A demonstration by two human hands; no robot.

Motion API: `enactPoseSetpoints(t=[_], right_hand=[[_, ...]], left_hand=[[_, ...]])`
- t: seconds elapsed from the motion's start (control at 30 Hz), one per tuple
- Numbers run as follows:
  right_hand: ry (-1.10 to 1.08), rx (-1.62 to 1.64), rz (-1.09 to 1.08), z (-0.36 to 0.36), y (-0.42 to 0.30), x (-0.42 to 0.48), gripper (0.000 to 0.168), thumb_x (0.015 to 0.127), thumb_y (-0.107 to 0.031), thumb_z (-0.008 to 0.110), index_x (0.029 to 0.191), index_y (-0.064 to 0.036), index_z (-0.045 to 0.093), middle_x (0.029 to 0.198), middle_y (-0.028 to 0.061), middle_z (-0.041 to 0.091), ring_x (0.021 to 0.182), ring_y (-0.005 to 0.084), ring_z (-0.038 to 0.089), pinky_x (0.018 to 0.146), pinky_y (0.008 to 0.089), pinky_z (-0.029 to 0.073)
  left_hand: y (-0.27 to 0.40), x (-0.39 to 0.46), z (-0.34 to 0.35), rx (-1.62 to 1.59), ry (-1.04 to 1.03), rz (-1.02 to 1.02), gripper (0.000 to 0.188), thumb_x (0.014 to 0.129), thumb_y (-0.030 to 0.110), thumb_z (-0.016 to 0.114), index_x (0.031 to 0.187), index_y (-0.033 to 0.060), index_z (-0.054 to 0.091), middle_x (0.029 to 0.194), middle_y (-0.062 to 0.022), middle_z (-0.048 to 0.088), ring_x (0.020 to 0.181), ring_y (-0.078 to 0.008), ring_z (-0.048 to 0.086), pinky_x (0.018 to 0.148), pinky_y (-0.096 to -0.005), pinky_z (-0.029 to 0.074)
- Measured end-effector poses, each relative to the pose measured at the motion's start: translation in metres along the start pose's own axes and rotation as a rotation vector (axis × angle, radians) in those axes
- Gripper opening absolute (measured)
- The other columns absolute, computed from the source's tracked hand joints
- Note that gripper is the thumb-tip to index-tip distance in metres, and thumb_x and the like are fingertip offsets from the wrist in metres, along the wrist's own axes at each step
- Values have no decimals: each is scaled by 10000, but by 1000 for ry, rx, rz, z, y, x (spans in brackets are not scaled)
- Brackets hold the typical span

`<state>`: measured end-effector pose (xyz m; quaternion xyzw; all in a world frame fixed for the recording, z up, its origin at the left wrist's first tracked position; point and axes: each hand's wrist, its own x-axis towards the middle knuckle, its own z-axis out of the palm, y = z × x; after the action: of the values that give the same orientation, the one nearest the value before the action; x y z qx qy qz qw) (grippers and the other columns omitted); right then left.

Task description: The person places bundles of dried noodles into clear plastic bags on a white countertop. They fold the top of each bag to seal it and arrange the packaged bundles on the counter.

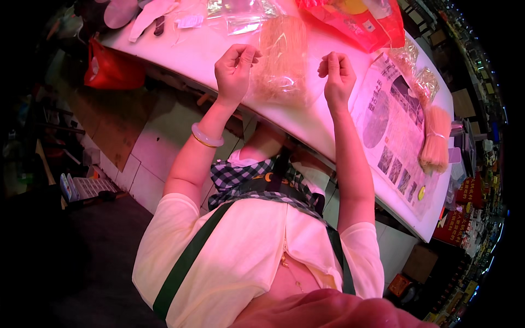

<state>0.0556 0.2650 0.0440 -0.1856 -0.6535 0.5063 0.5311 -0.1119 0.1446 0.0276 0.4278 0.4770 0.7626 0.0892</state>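
A clear plastic bag of thin dried noodles point(283, 57) lies on the white table point(184, 53) in front of me. My left hand point(236, 69) is beside the bag's left edge, fingers curled and thumb laid against them. Whether its fingertips touch the plastic I cannot tell. To the right of the bag, my right hand point(338, 76) hovers with fingers curled in, apart from the bag. I see nothing held in either hand. A tied bundle of dried noodles point(435, 139) rests on a printed newspaper sheet point(381, 135) at the right.
A red plastic bag point(357, 24) occupies the table's far side, near clear plastic packaging point(246, 18). Two small clear packets point(426, 84) lie beyond the newspaper. Another red bag point(108, 69) hangs by the table's left edge. Dark trays point(465, 141) stand past the right edge.
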Motion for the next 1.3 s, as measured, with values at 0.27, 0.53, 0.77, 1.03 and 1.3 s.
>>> enactPoseSetpoints(t=[0.27,0.53,0.77,1.03,1.3], right_hand=[[-49,-21,23,13,27,18,239,962,-203,439,812,-28,501,680,41,556,562,96,520,524,228,447],[-8,49,371,11,76,22,291,977,-276,370,836,-38,462,714,101,591,481,141,545,433,267,465],[114,199,545,19,73,19,309,970,-283,385,816,-31,477,677,103,583,468,153,527,428,274,447],[191,202,616,18,79,16,324,968,-273,376,784,-18,455,637,114,562,440,163,515,399,284,439],[239,195,697,20,72,19,314,950,-234,381,739,-17,463,601,104,535,441,171,499,403,292,437]], left_hand=[[-21,20,4,32,30,-68,204,944,181,471,858,17,556,787,-38,633,672,-95,563,648,-234,462],[-68,29,3,-85,58,-468,246,950,200,429,820,5,505,736,-76,627,641,-115,562,616,-264,459],[-80,43,1,6,44,-510,251,926,203,478,812,-4,561,707,-53,596,597,-115,557,551,-258,456],[-72,54,6,-63,-27,-648,209,912,209,496,872,23,580,756,-54,613,627,-103,555,569,-228,449],[-90,60,4,95,-49,-611,248,871,203,516,741,15,610,637,-39,596,514,-96,531,482,-233,426]])
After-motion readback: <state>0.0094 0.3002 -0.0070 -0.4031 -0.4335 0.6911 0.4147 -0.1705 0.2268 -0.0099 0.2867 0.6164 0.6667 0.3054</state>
